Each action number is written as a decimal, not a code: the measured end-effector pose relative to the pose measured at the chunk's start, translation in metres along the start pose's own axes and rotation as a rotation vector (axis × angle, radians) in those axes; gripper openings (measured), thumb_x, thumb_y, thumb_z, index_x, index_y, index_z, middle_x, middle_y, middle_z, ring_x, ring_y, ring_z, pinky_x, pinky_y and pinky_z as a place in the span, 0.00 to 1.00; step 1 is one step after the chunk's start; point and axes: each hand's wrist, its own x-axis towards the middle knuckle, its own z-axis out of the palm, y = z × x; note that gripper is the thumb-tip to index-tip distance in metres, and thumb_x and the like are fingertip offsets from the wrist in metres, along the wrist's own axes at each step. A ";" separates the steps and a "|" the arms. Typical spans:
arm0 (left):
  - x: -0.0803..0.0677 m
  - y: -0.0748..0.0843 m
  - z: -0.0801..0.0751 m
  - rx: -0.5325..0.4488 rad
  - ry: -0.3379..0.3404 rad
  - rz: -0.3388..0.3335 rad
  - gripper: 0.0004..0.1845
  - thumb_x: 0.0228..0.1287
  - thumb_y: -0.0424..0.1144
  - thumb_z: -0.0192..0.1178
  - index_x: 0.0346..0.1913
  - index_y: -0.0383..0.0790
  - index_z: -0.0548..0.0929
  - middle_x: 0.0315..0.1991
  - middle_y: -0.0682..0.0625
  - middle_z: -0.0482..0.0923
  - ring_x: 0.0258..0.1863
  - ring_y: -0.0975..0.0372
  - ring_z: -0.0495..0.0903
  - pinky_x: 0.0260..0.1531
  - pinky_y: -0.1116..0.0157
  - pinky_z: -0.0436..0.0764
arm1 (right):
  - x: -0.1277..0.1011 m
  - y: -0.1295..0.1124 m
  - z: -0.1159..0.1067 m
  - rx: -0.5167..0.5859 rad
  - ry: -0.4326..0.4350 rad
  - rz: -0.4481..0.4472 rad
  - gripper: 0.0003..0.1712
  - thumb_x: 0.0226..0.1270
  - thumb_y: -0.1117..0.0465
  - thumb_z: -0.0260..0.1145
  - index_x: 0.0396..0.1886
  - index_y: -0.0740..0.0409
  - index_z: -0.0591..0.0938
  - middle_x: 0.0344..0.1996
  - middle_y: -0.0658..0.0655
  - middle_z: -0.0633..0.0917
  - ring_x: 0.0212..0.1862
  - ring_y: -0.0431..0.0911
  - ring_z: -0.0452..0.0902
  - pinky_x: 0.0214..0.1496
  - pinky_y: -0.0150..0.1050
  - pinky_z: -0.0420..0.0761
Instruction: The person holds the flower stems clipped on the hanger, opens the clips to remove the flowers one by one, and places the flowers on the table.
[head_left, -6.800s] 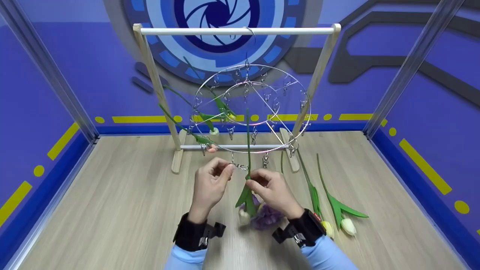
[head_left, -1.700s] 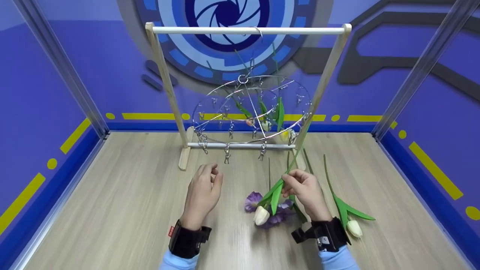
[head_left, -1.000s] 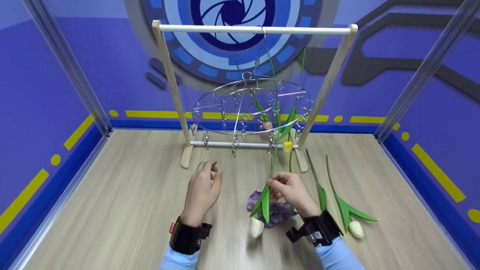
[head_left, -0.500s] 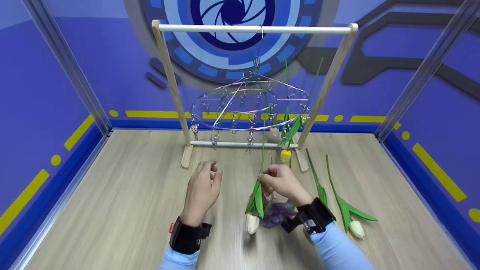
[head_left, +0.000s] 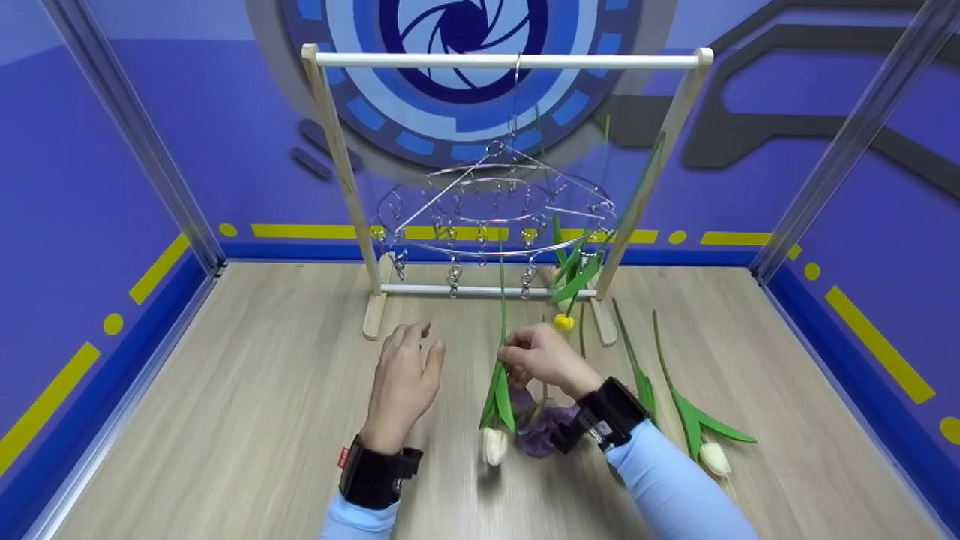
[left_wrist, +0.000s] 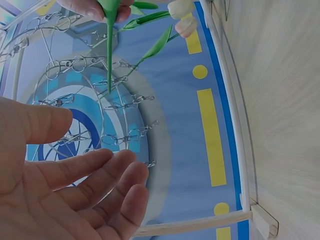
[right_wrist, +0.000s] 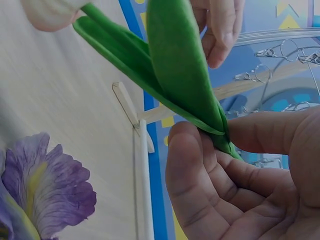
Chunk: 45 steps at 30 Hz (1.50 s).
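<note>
Leftward since before, the right hand pinches a white tulip upside down over the desk's middle, below the clip ring. Left hand hovers open, empty. Next, seemingly: lifting the stem to a clip.

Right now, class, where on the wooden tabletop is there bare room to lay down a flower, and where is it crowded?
Bare: the light wooden tabletop left of the open left hand. Crowded: right of the right hand, where the purple fabric flower and green-stemmed white tulip lie.
</note>
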 end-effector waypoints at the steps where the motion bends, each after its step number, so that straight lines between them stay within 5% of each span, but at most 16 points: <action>1: 0.000 0.000 0.000 0.002 -0.003 -0.002 0.19 0.74 0.35 0.60 0.60 0.25 0.79 0.52 0.35 0.81 0.53 0.43 0.80 0.53 0.47 0.79 | 0.002 0.000 0.001 -0.008 -0.005 0.004 0.09 0.75 0.65 0.63 0.37 0.68 0.84 0.26 0.56 0.86 0.24 0.42 0.82 0.33 0.46 0.88; 20: 0.001 -0.004 0.002 0.018 0.002 0.014 0.19 0.74 0.35 0.60 0.59 0.24 0.79 0.51 0.35 0.81 0.52 0.42 0.80 0.52 0.46 0.79 | 0.034 0.008 0.022 -0.036 -0.040 0.132 0.07 0.73 0.68 0.64 0.33 0.67 0.84 0.20 0.53 0.82 0.21 0.41 0.79 0.28 0.35 0.84; 26: 0.001 -0.006 0.003 0.015 0.005 0.017 0.19 0.74 0.36 0.60 0.59 0.25 0.80 0.51 0.35 0.81 0.52 0.43 0.80 0.52 0.46 0.79 | 0.039 0.013 0.027 -0.114 -0.016 0.148 0.07 0.72 0.67 0.66 0.33 0.65 0.85 0.20 0.51 0.82 0.22 0.41 0.77 0.25 0.31 0.78; 34: 0.000 -0.009 0.005 0.020 0.004 0.024 0.18 0.73 0.34 0.61 0.58 0.25 0.80 0.50 0.35 0.82 0.51 0.42 0.80 0.51 0.46 0.79 | 0.043 0.020 0.033 -0.272 0.015 0.114 0.14 0.68 0.67 0.69 0.21 0.61 0.81 0.18 0.48 0.77 0.23 0.40 0.70 0.27 0.31 0.71; 45: 0.000 -0.008 0.003 0.029 -0.004 0.040 0.17 0.72 0.32 0.60 0.57 0.24 0.80 0.49 0.35 0.82 0.50 0.43 0.81 0.51 0.46 0.79 | 0.047 0.030 0.039 -0.401 0.015 0.139 0.16 0.62 0.68 0.72 0.17 0.58 0.79 0.16 0.48 0.75 0.22 0.41 0.70 0.26 0.32 0.70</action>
